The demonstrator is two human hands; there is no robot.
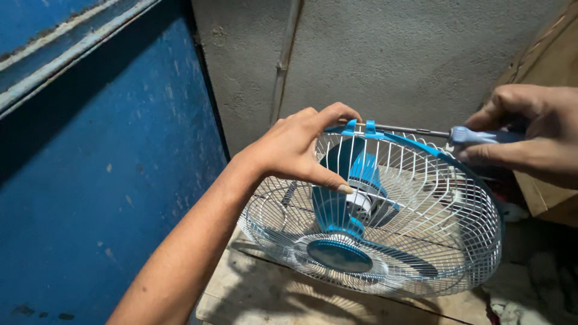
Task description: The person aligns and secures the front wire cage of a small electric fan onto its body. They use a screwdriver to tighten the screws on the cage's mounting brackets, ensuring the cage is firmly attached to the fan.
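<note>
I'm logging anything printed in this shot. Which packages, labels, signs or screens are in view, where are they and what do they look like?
No labels, signs or screens show.
Possible package: a brown cardboard box at the right edge, behind the right hand, plain-sided, partly hidden.

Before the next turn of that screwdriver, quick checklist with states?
1. Left hand steadying the fan guard at its top rim: ok, fingers and thumb wrap the rim.
2. Right hand gripping the screwdriver: ok, fingers closed round the blue handle.
3. Shaft reaches the blue clip on the rim: ok.
4. Tip seated in a screw head: cannot tell, the clip and the left fingers hide it.
5. Fan resting on the wooden board: ok, lower guard sits on it.
6. Left fingers out of the tip's line: not ok, they sit right beside the clip.
</note>
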